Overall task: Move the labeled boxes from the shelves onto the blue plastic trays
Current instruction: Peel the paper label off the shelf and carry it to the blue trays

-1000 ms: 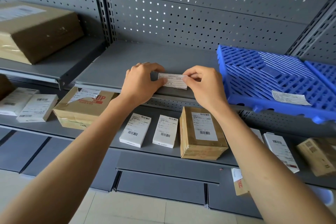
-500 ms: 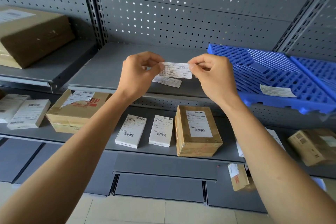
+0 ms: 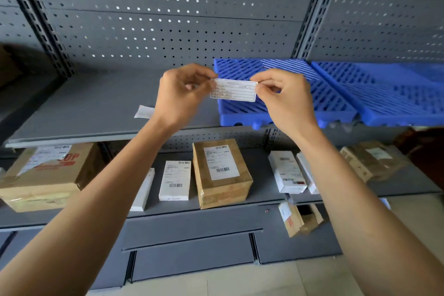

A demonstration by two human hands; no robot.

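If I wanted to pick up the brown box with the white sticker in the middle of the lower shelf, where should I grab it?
Grab the brown box by its two long sides, reaching in from the front and above. It lies flat with its label up. There are open gaps beside it: the white box on its left and the white packet on its right both sit apart, so fingers should fit.
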